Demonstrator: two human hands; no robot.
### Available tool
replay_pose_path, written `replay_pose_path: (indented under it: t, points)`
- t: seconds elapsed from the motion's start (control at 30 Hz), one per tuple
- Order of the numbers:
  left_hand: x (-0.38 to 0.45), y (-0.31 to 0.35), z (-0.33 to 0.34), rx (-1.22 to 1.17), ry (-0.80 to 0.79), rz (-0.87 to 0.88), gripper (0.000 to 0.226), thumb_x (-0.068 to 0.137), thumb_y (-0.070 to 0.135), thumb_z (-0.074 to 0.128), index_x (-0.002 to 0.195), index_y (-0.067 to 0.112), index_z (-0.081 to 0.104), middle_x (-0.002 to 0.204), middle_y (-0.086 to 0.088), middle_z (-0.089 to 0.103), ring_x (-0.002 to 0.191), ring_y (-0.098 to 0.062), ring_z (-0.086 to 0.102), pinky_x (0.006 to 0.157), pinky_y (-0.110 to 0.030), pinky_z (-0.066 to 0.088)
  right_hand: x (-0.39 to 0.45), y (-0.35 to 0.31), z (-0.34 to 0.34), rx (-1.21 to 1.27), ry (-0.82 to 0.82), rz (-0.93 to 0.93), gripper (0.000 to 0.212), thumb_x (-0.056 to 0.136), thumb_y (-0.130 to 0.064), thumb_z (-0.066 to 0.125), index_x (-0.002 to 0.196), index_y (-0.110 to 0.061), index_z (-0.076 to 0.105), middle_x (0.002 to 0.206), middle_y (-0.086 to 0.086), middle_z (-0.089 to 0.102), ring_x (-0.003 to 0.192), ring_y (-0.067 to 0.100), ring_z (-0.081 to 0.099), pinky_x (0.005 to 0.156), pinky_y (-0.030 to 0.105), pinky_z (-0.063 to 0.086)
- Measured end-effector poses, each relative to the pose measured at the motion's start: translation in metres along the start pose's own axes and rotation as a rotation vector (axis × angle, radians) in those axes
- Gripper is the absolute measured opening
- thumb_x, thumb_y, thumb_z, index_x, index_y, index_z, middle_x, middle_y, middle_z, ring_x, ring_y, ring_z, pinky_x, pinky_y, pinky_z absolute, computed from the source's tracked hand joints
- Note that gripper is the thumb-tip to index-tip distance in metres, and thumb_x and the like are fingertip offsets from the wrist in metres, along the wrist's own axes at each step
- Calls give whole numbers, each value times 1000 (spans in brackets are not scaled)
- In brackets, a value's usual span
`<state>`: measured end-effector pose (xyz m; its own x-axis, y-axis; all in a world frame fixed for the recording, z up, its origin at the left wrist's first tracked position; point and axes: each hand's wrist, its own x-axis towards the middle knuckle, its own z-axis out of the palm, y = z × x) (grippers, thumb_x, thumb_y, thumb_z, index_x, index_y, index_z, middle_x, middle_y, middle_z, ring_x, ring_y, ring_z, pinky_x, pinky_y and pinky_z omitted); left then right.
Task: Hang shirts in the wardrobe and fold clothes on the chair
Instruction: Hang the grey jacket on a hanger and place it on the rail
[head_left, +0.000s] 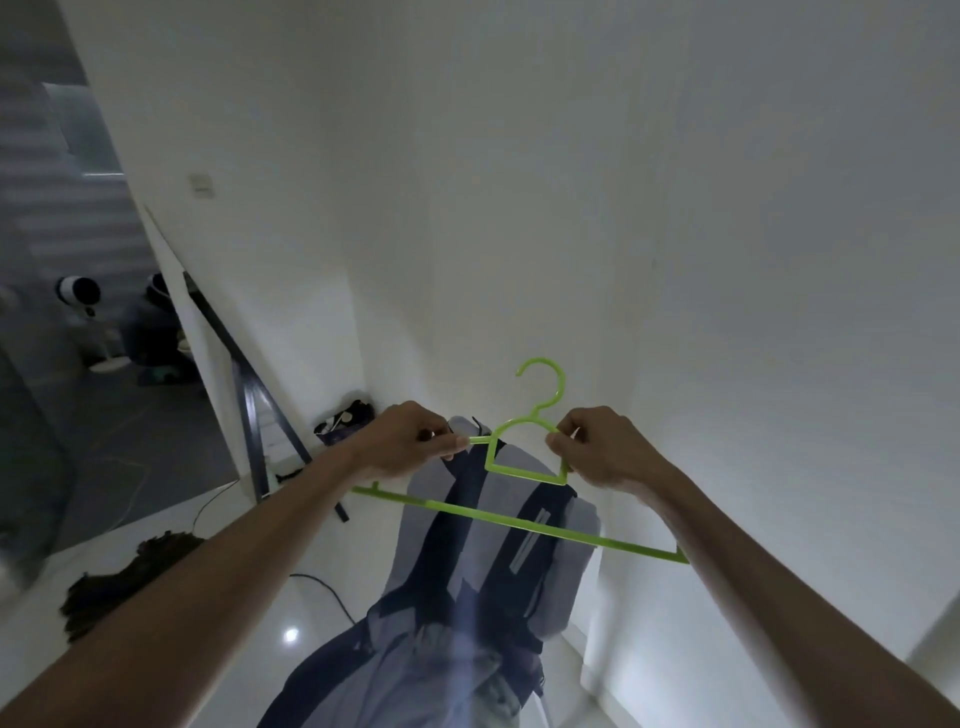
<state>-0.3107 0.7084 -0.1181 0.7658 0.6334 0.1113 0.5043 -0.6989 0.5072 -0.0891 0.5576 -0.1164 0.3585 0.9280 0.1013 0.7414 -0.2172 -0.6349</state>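
A lime green plastic hanger (524, 470) is held up in front of me, hook pointing up, with no garment on it. My left hand (410, 441) pinches its left shoulder arm and my right hand (602, 447) grips its right shoulder near the neck. Below the hanger stands a chair (566, 577) whose grey back is draped with a grey and navy garment (467, 613) that runs down over the seat. The wardrobe is not in view.
White walls meet in a corner ahead. A dark pile of cloth (124, 582) lies on the glossy white floor at the left, beside a black cable (332, 597). A dark-framed rack (249, 395) and a small cluttered heap (345, 418) stand by the corner. A white fan (85, 312) is far left.
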Motion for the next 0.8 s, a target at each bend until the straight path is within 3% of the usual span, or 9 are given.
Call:
replay_pose_path:
  t: [0.13,0.23,0.33,0.4,0.5,0.6,0.67,0.8]
  points:
    - [35,-30,8,15,-41,34,41,96,47,57,79,13,71,49,12,50,44,-1,40,47,-15,30,26,6,27,58,60,107,24,98,-31,55,91,-11,67,85,5,74,83,20,66,73,33,49]
    - [71,-59,14,-30,-142,58,45,97,48,55,75,12,69,53,12,49,47,-3,39,52,-18,32,50,12,48,102,146,174,24,99,-39,55,92,-19,66,80,0,74,80,17,67,71,29,46]
    - [117,-98,22,-186,-226,44,53,96,53,51,73,8,68,45,13,51,39,-5,41,49,-21,36,85,19,73,85,226,257,24,99,-43,54,91,-24,65,77,-3,73,81,17,67,77,33,51]
    - [154,-132,32,-333,-281,5,66,96,59,46,75,0,65,51,0,54,39,-13,45,46,-21,40,110,23,93,61,282,327,22,98,-46,54,89,-29,64,77,-5,72,83,18,67,82,37,53]
    - [213,-186,51,-436,-295,-61,56,98,54,48,64,11,57,54,-7,55,42,-19,52,46,-24,43,149,27,121,25,369,464,22,97,-49,53,88,-30,61,77,-6,70,83,21,67,82,41,55]
    - [259,-228,74,-376,-323,-34,37,87,38,58,63,13,44,59,-9,43,45,-14,42,49,-23,36,172,28,136,-21,429,581,22,97,-50,52,92,-31,62,82,-5,70,88,22,65,83,41,54]
    - [291,-252,87,-342,-376,10,35,68,45,54,64,13,40,62,-7,38,53,-15,37,56,-29,31,192,30,149,-60,465,631,22,97,-50,52,93,-32,63,83,-6,69,88,21,65,82,39,54]
    - [343,-276,132,-143,-400,-59,41,84,44,45,56,14,38,49,2,43,54,-19,50,62,-25,43,218,39,165,-136,501,702,19,98,-48,52,94,-32,62,81,-9,65,85,19,62,75,36,50]
